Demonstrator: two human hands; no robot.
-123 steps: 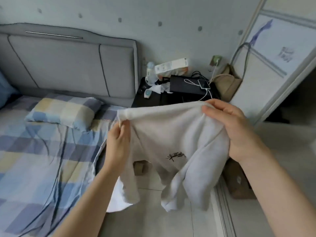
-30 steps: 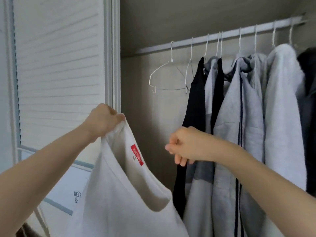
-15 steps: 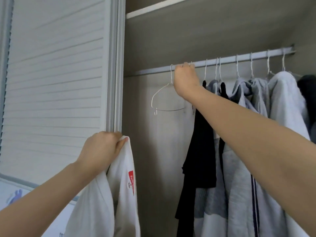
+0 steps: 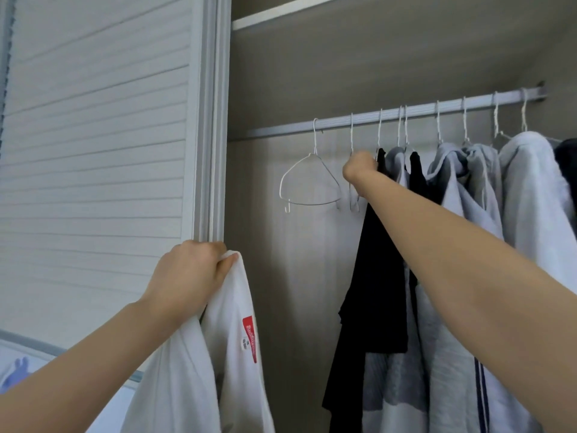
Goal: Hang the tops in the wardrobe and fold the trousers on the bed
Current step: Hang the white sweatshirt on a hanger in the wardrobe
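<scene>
- The white top hangs from the left hand, low at the left, in front of the wardrobe's door frame; it is not yet on a hanger.
- The left hand's fingers are curled tight round a bunched edge of the top near the neck, with the red label just below.
- The right hand is up under the rail, its fingers closed round the neck of the second wire hanger, between the first empty hanger and the black garment.
- Risks, as I judge them: the hook could catch on the rail if pulled sideways rather than lifted off; the hand sits touching the black garment, so a tug may drag it or its hanger along; the neighbouring empty hanger is close enough to tangle or be knocked off; the top, held by one bunched edge alone, could slip or twist, which would make finding the neck opening awkward one-handed.
- Count: one white top in hand; two empty wire hangers; nine hooks on the rail by my count, though the clothed ones crowd together; two hands; one rail. Hung clothes are dark and grey-white pieces, too overlapped to number surely. No trousers or bed in view.
</scene>
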